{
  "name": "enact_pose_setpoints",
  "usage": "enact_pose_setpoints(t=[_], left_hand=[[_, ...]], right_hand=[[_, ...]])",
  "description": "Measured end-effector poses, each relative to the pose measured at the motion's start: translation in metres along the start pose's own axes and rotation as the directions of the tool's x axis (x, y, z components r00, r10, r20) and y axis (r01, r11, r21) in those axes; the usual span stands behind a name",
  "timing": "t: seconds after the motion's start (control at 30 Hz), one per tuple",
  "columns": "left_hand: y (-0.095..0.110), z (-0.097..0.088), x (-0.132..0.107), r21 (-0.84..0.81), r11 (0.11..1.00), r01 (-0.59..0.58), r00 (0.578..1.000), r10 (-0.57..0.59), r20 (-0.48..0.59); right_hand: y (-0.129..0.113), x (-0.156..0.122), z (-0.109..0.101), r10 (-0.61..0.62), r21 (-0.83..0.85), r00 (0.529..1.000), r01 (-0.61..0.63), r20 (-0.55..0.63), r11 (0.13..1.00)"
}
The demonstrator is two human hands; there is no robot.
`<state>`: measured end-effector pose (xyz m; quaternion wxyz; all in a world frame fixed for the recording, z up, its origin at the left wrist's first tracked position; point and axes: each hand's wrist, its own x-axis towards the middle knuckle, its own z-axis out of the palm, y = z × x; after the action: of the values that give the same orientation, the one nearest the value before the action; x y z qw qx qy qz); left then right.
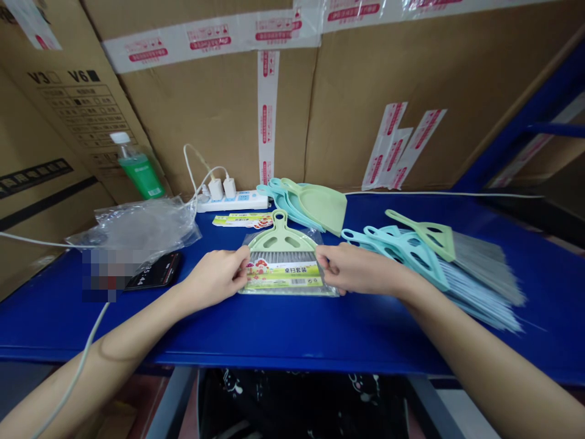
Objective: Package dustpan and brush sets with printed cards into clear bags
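A green hand brush (pixel 280 239) with grey bristles lies in a clear plastic bag on the blue table, its handle pointing away from me. Across the bristles is a yellow-green printed card (pixel 292 274) with red mushrooms. My left hand (pixel 222 272) is closed on the bag's left edge, fingers curled in a pinch. On the opposite edge, my right hand (pixel 350 268) pinches the bag in the same way. Whether a dustpan lies beneath the brush, I cannot tell.
Behind the bag are blue and green dustpans (pixel 326 207) and loose printed cards (pixel 228 220). Blue and green brushes (pixel 425 250) lie right. At left are clear bags (pixel 141 228), a phone (pixel 159 271), a power strip (pixel 247 200), a green bottle (pixel 141 174) and a cable (pixel 86 347).
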<state>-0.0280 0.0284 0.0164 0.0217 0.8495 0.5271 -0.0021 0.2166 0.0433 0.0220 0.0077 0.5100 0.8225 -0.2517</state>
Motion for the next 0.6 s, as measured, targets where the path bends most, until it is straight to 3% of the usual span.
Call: enact_pose_setpoints(t=[0.6], left_hand=[[0.0026,-0.0009,-0.0009,0.19,0.982,-0.009,1.0,0.006,0.014]], right_hand=[[0.0003,-0.0039,-0.0068,0.008,0.06,0.999,-0.011,0.041,0.998]])
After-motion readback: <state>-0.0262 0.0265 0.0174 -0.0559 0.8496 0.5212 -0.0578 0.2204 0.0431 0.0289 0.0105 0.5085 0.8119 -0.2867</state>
